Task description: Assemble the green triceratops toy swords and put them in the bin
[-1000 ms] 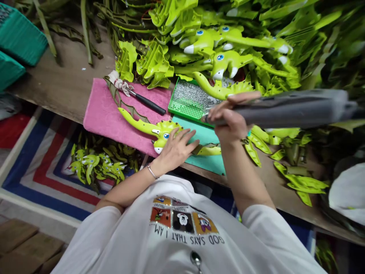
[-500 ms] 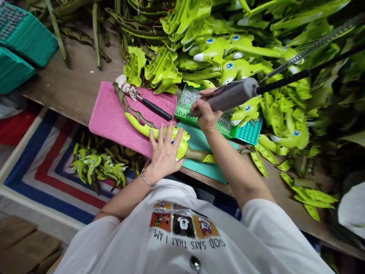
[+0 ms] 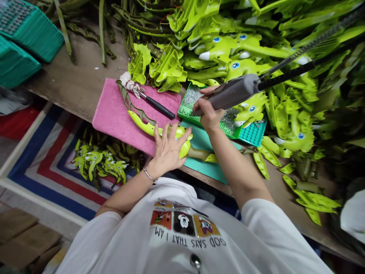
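Note:
My left hand lies with fingers spread over the head of a lime-green toy bow with olive limbs, pressing it against the mats. Its dinosaur-like head is mostly covered by the palm and fingers. In my right hand is a grey electric screwdriver, gripped around its body above a green tray of small silver screws. The screwdriver's tip is at the screws or hidden by my fingers; I cannot tell which. Behind the toy rests a black-handled tool whose head is wrapped in white cloth.
A pink cloth and a teal mat lie under the work. Heaps of lime-green toy parts fill the back and right. Teal trays stand stacked at far left. Below, a striped bin holds several toys. A cable reaches the screwdriver.
The whole view has shifted slightly. My left hand stays on the toy bow, with the fingers hiding a bit more of its head, and my right hand keeps the screwdriver over the tray.

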Demonstrator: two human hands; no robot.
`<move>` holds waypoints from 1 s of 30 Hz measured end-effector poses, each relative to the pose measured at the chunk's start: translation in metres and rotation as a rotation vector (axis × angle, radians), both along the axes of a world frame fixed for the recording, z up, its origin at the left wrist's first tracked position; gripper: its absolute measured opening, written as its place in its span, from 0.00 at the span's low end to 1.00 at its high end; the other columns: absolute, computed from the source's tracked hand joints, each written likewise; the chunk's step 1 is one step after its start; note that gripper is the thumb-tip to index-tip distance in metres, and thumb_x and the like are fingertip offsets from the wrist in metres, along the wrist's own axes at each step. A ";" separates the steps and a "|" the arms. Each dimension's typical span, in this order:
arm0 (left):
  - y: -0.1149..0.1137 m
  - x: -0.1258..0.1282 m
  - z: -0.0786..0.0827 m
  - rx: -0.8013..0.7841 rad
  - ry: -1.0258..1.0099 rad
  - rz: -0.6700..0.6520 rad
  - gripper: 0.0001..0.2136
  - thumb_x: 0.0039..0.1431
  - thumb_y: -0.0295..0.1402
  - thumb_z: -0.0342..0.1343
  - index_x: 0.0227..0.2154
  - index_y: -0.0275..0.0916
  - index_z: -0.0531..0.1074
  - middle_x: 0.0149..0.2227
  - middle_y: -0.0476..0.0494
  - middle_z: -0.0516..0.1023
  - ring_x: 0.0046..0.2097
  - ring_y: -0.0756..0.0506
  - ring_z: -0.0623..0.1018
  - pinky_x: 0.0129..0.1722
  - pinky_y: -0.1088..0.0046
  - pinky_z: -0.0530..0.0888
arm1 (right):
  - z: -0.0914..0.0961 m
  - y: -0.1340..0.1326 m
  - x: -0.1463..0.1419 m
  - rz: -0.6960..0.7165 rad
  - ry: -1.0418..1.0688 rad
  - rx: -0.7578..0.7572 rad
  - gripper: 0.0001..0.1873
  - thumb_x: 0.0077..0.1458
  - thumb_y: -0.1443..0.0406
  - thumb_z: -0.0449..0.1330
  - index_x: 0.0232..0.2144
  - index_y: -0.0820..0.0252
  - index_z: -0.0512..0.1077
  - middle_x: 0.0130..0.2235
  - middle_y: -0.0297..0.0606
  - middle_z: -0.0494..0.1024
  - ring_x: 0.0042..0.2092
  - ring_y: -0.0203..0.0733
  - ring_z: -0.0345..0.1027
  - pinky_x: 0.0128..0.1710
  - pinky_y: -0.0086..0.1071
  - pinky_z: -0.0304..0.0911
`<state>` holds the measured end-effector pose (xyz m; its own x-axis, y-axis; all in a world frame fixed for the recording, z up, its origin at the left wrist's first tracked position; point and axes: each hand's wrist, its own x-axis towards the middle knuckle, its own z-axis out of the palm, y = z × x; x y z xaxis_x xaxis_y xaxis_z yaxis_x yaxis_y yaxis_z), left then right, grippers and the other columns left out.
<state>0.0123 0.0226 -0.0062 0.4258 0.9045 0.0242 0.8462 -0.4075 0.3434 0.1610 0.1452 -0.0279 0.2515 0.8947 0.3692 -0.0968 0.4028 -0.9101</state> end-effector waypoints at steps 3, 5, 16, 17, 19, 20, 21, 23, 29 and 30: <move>0.001 0.000 0.001 0.002 -0.009 0.003 0.45 0.47 0.44 0.69 0.68 0.47 0.58 0.70 0.28 0.55 0.66 0.22 0.60 0.65 0.32 0.46 | -0.003 0.001 0.000 0.007 -0.002 0.003 0.24 0.44 0.44 0.70 0.31 0.53 0.69 0.18 0.26 0.67 0.18 0.35 0.61 0.19 0.32 0.60; 0.001 0.000 0.001 0.005 -0.013 0.008 0.45 0.47 0.45 0.69 0.68 0.47 0.59 0.70 0.30 0.56 0.66 0.23 0.60 0.65 0.33 0.47 | -0.005 0.003 0.000 0.013 -0.026 -0.019 0.24 0.44 0.44 0.69 0.31 0.53 0.69 0.18 0.26 0.67 0.18 0.35 0.61 0.20 0.33 0.61; 0.001 0.003 0.001 -0.016 -0.015 0.015 0.45 0.46 0.44 0.69 0.68 0.48 0.59 0.69 0.31 0.58 0.67 0.24 0.59 0.65 0.34 0.46 | 0.066 -0.067 0.016 0.105 0.039 0.134 0.10 0.50 0.56 0.69 0.35 0.48 0.74 0.18 0.25 0.69 0.17 0.37 0.62 0.19 0.34 0.63; 0.001 0.004 0.001 -0.024 -0.018 0.016 0.45 0.46 0.44 0.70 0.68 0.48 0.59 0.69 0.32 0.58 0.67 0.24 0.59 0.66 0.34 0.45 | 0.070 -0.082 0.018 0.180 0.008 0.125 0.09 0.52 0.59 0.68 0.37 0.47 0.75 0.19 0.26 0.70 0.18 0.37 0.62 0.19 0.35 0.64; 0.001 0.004 0.000 -0.031 -0.027 0.018 0.45 0.46 0.43 0.70 0.68 0.48 0.59 0.69 0.33 0.58 0.67 0.24 0.59 0.66 0.34 0.45 | 0.072 -0.110 0.021 0.295 -0.028 0.079 0.10 0.54 0.62 0.65 0.41 0.47 0.76 0.20 0.27 0.73 0.19 0.38 0.65 0.21 0.36 0.66; 0.000 0.004 0.000 -0.030 -0.032 0.021 0.44 0.47 0.43 0.70 0.68 0.48 0.59 0.69 0.33 0.58 0.67 0.24 0.59 0.66 0.35 0.44 | 0.069 -0.121 0.021 0.320 -0.026 0.049 0.11 0.55 0.63 0.65 0.42 0.48 0.76 0.21 0.27 0.74 0.20 0.39 0.66 0.22 0.36 0.68; 0.000 0.005 0.000 -0.026 -0.037 0.024 0.44 0.48 0.44 0.69 0.68 0.48 0.59 0.69 0.33 0.58 0.67 0.24 0.59 0.66 0.35 0.44 | 0.065 -0.130 0.020 0.327 -0.016 0.024 0.12 0.55 0.64 0.65 0.43 0.48 0.75 0.22 0.27 0.75 0.20 0.38 0.66 0.23 0.36 0.69; -0.001 0.005 -0.001 -0.018 -0.041 0.027 0.43 0.49 0.45 0.68 0.68 0.48 0.59 0.69 0.34 0.58 0.67 0.24 0.60 0.67 0.35 0.44 | 0.055 -0.141 0.017 0.314 0.012 -0.006 0.12 0.55 0.65 0.64 0.43 0.48 0.75 0.23 0.27 0.75 0.21 0.38 0.67 0.25 0.36 0.69; -0.002 0.006 -0.004 0.006 -0.058 0.035 0.39 0.53 0.45 0.65 0.68 0.47 0.60 0.70 0.33 0.59 0.67 0.24 0.60 0.66 0.34 0.45 | 0.033 -0.139 0.008 0.325 -0.001 -0.029 0.07 0.55 0.64 0.65 0.37 0.48 0.73 0.23 0.26 0.75 0.22 0.38 0.68 0.24 0.35 0.68; -0.002 0.006 -0.004 0.004 -0.063 0.035 0.39 0.54 0.45 0.65 0.68 0.47 0.60 0.70 0.32 0.58 0.67 0.24 0.60 0.66 0.34 0.44 | 0.030 -0.138 0.007 0.314 -0.008 -0.017 0.07 0.55 0.64 0.66 0.36 0.48 0.73 0.23 0.26 0.75 0.22 0.38 0.68 0.23 0.35 0.68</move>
<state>0.0184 0.0208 -0.0102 0.3910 0.9188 0.0533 0.8370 -0.3791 0.3946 0.1681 0.0075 0.0024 -0.0409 0.9343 0.3541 -0.2071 0.3388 -0.9178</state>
